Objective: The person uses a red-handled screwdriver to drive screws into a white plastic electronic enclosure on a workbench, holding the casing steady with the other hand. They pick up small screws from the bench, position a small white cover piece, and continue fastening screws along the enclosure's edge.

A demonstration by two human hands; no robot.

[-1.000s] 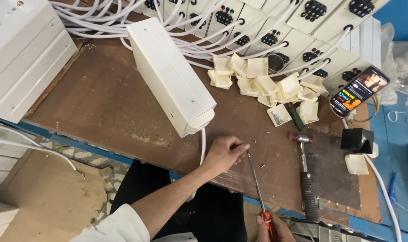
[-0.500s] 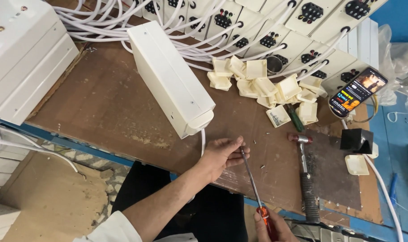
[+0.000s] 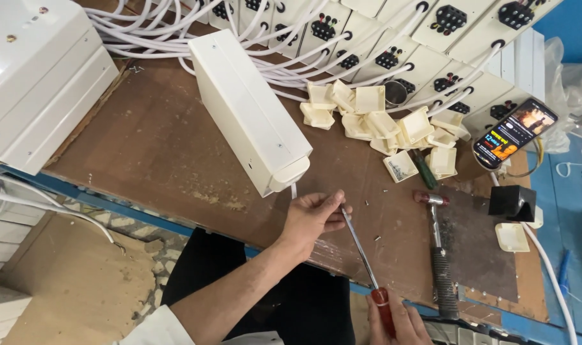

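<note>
Red-handled screwdriver (image 3: 367, 265) gripped in my right hand (image 3: 396, 322); left hand (image 3: 313, 217) pinches its tip near the tabletop's (image 3: 144, 147) front edge. Seating a screw, I judge; next needs steady alignment with the cream box (image 3: 249, 112).

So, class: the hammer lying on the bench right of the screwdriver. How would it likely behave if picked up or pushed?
The hammer looks stiff: a straight shaft with a metal head. It is probably head-heavy, so gripped by its dark ribbed handle it may dip at the head end. Pushed, it would likely slide or pivot on the dark plate rather than roll, since the crosswise head lies flat.
</note>
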